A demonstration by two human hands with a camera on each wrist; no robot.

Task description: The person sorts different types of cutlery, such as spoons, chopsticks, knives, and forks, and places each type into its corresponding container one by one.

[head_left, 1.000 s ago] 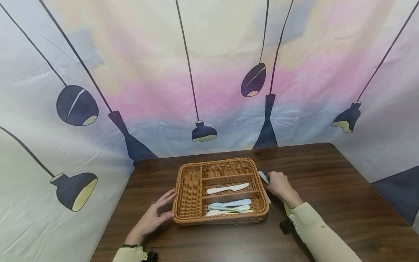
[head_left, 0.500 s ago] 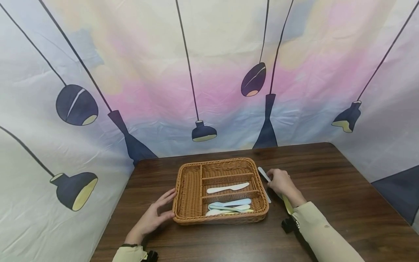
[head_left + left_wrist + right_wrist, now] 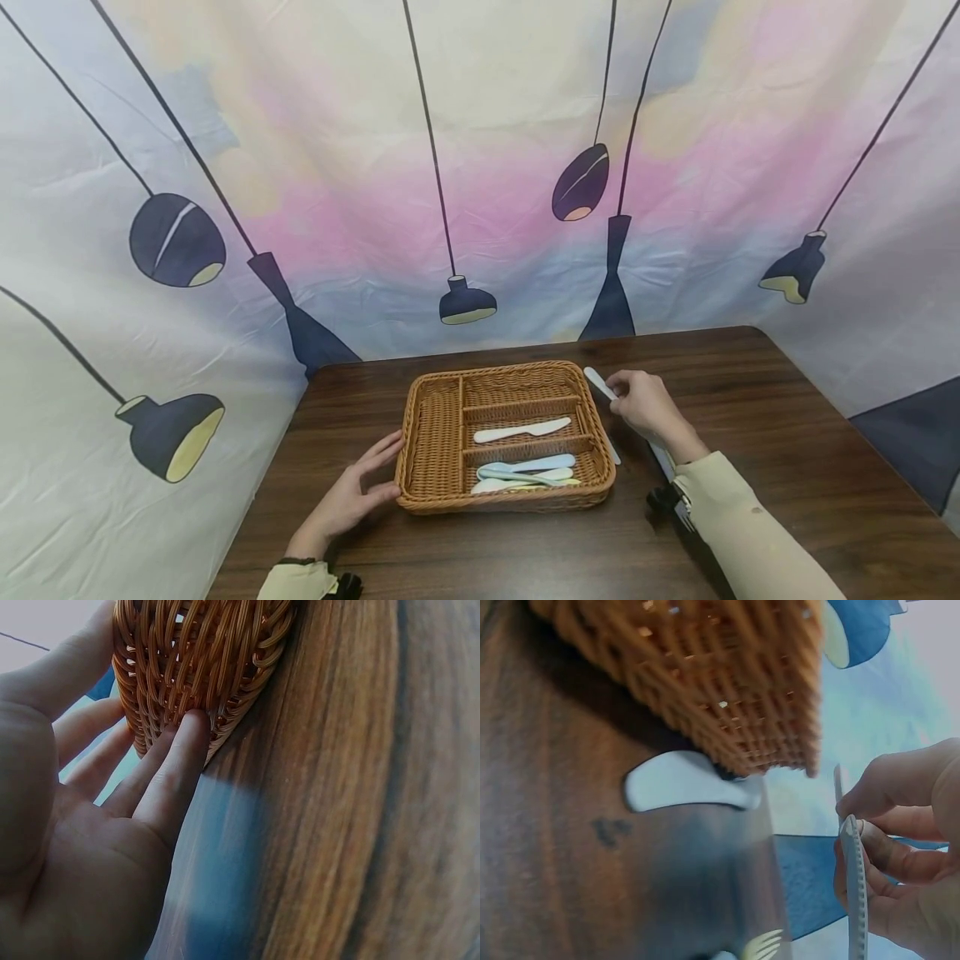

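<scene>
Head view: looks forward and down from above and behind both hands. It stands farthest off, taking in the left hand (image 3: 352, 498), the right hand (image 3: 648, 408), the whole wicker basket (image 3: 438, 425) between them and the printed backdrop (image 3: 510, 125) beyond.

Left wrist view: close range, looking along the palm to the fingertips and basket wall ahead; the tabletop (image 3: 337, 787) appears steeply tilted beside the hand.

Right wrist view: close range, also tilted, looking past the fingers.

Overlap, head/left wrist: left hand, basket wall beside it. Overlap, head/right wrist: right hand, held knife (image 3: 855, 892), nearest basket wall.
</scene>
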